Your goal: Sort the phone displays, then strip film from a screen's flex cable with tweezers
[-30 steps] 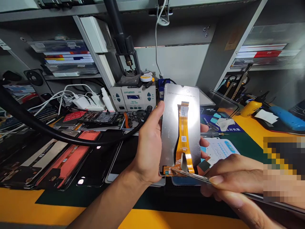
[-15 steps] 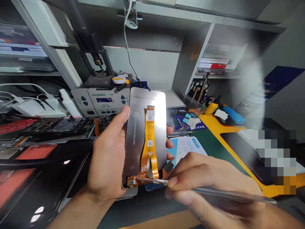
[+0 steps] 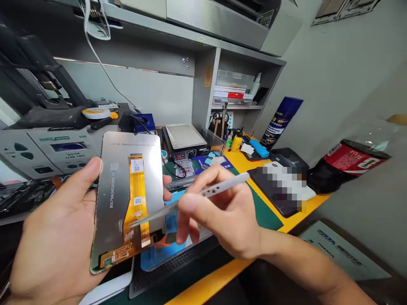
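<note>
A phone screen panel [image 3: 117, 190], its silver back facing me, rests in my left hand [image 3: 57, 228], with the thumb at its left edge and fingertips showing past its right edge. An orange flex cable [image 3: 137, 190] runs down the panel and widens near the bottom. Metal tweezers [image 3: 219, 187] are pinched between the thumb and fingers of my right hand [image 3: 222, 212], to the right of the panel. Their blurred tips point left, over the lower part of the cable; whether they touch it I cannot tell.
A soldering station [image 3: 66, 148] stands at the left behind the panel. Behind my right hand are a boxed device [image 3: 186, 137], a yellow bottle [image 3: 236, 143] and a blue spray can [image 3: 280, 120]. A cola bottle [image 3: 346, 165] lies at the right, near a dark phone [image 3: 270, 192].
The view has swung to the right. The tweezer tips have moved up from the bottom connector area to over the cable, and my right hand has turned, tilting the tweezers upward at their rear end.
</note>
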`<state>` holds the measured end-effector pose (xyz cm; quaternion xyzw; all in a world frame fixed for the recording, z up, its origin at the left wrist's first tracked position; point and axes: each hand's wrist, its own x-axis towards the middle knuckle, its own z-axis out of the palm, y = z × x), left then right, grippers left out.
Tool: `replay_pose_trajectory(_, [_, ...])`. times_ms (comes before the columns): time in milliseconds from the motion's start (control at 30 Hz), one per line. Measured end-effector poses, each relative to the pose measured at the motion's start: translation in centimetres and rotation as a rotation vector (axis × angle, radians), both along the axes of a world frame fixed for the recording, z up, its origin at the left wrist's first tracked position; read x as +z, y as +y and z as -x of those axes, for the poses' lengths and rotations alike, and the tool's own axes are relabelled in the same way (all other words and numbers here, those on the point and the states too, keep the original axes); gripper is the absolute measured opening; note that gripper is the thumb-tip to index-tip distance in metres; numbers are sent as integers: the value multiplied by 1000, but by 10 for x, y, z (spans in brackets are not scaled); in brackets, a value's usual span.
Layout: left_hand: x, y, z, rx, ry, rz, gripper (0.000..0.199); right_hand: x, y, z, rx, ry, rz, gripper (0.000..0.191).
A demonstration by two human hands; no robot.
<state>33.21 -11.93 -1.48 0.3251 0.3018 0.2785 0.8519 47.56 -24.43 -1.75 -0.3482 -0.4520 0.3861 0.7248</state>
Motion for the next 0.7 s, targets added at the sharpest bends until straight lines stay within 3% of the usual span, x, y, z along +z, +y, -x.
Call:
replay_pose_trajectory(200, [19, -17, -18, 53, 73, -182, 64, 1, 23, -33, 50, 201, 56, 13])
replay_pose_trajectory(367, [10, -14, -20, 114, 0, -327, 47, -2, 34, -44, 142, 248, 134, 20])
replay_pose_trajectory(500, [5, -10, -18, 100, 4, -346, 44, -5, 39, -50, 155, 258, 162, 26])
replay_pose_trajectory(700, [7, -12, -18, 69, -16, -327, 47, -6, 41, -55, 230, 220, 212, 18])
